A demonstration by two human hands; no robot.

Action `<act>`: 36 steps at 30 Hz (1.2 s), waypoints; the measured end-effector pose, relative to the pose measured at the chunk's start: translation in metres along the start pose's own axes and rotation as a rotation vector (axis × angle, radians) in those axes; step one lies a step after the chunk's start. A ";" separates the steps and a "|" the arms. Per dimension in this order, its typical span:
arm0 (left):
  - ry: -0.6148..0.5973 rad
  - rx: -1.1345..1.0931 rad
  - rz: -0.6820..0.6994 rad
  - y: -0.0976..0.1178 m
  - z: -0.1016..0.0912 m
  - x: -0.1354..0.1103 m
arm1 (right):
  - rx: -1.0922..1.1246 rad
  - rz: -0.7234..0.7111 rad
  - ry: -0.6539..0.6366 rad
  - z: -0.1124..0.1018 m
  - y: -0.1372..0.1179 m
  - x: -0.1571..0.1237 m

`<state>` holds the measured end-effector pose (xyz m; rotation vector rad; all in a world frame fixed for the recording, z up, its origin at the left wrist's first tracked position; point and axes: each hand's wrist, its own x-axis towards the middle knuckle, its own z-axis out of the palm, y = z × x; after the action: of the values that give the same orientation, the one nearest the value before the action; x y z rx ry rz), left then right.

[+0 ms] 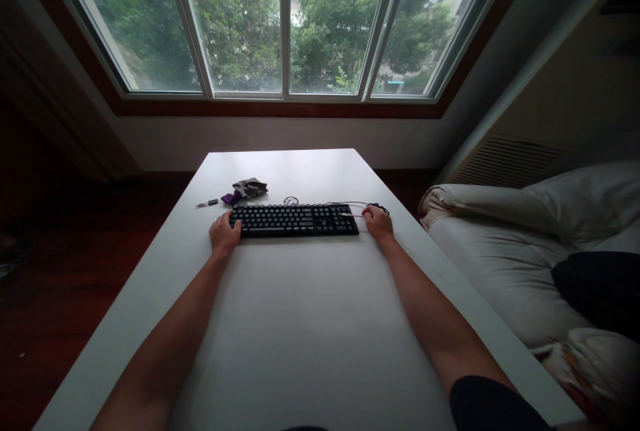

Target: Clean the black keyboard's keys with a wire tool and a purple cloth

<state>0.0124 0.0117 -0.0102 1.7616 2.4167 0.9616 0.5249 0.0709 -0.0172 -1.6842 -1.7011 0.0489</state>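
A black keyboard (295,220) lies across the far half of the white table (300,324). My left hand (225,232) grips its left end, thumb on top of the corner keys. My right hand (379,222) rests at its right end with fingers curled, next to a thin light-coloured stick (352,215) that lies over the keyboard's right corner; whether the fingers pinch that stick I cannot make out. A black cable (350,204) runs along the table behind the keyboard's right half.
Behind the keyboard's left end lie a crumpled grey cloth (250,187), a purple item (231,198) and a small dark tool (207,203). A bed with white bedding (505,251) stands close to the table's right edge. Windows fill the far wall.
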 end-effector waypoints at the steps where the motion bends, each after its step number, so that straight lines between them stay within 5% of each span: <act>1: 0.001 0.000 -0.001 0.001 0.000 0.000 | 0.007 -0.016 -0.006 0.001 -0.003 -0.001; 6: -0.017 0.003 -0.015 0.004 -0.004 -0.001 | 0.041 -0.100 -0.033 0.006 -0.012 -0.001; 12: -0.013 0.008 -0.012 0.003 -0.003 -0.002 | -0.032 0.000 0.021 -0.002 -0.001 0.001; 22: 0.000 0.011 -0.003 0.000 0.001 0.000 | -0.072 -0.199 0.037 0.007 -0.028 -0.006; 29: 0.004 0.014 0.006 -0.001 0.002 0.000 | -0.140 -0.120 0.190 -0.006 -0.014 -0.002; 36: 0.006 0.003 0.018 -0.001 0.002 0.000 | -0.069 -0.247 0.077 0.000 -0.033 -0.007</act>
<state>0.0121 0.0125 -0.0126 1.7867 2.4111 0.9677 0.4960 0.0596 -0.0037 -1.4921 -1.8572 -0.1898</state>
